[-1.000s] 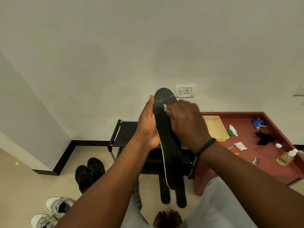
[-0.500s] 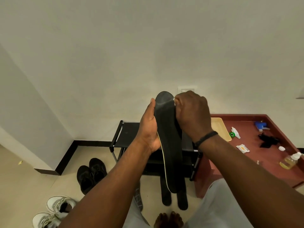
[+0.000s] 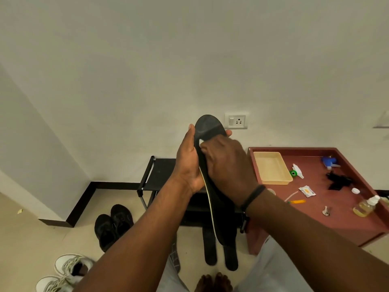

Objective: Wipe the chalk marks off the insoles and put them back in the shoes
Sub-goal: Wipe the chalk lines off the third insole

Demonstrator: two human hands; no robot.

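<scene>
I hold a black insole [image 3: 207, 131] upright in front of me, toe end up, against a pale wall. My left hand [image 3: 187, 163] has its grip curled round the insole's left edge, thumb along the rim and a fingertip showing past the far right side. My right hand [image 3: 225, 165] has its grip closed on a small white wipe [image 3: 201, 142], pressed against the face of the insole just below the toe. A black band [image 3: 252, 198] circles my right wrist.

Below the raised insole, two more dark insoles [image 3: 220, 252] lie side by side on the floor, just in front of a low black rack [image 3: 156, 175] that stands against the wall. A pair of black shoes [image 3: 113, 224] sits on the floor to the left of the rack, and a pair of white sneakers [image 3: 63, 272] lies at the lower left of the frame, well apart from the insoles.

To my right, a red-brown counter [image 3: 336, 209] carries a cream tray [image 3: 271, 170] at its far left corner, a blue sprayer [image 3: 329, 162] near its far edge, a black object [image 3: 339, 182] I cannot identify, a small sachet [image 3: 307, 191] near the middle, and a bottle of yellowish liquid [image 3: 365, 206] toward its right edge. A wall socket [image 3: 236, 121] shows just right of the insole's toe.
</scene>
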